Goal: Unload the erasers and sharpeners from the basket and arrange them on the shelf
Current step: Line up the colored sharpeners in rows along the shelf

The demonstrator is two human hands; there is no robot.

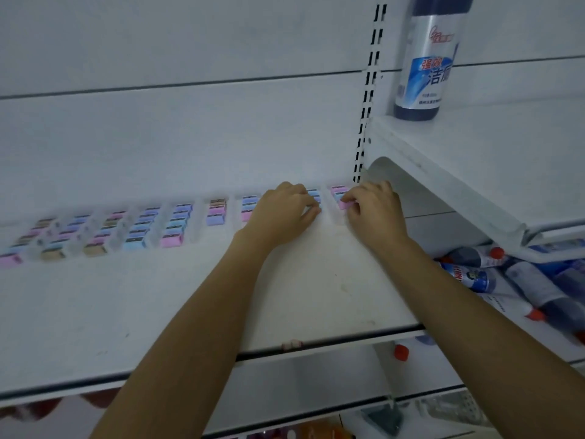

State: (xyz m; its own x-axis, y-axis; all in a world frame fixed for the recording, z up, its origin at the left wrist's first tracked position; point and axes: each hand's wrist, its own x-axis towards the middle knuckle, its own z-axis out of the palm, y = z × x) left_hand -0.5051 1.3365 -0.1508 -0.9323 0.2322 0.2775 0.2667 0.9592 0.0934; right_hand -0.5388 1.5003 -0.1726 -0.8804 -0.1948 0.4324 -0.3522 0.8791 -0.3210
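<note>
While stocking is under way on the shelf point(158, 296), the right hand point(375, 209) pinches a pink eraser point(344, 204) just left of the slotted upright point(368, 99). The left hand point(285, 207) curls alongside, grip indeterminate. Next: seat it squarely in its column.

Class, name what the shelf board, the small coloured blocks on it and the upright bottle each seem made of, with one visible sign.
Shelf board: probably painted metal, white and matte, with a thin folded front edge. Coloured blocks: likely rubber or soft plastic, dull pastel faces; too blurred for certainty. Upright bottle: plastic, glossy printed label.
</note>
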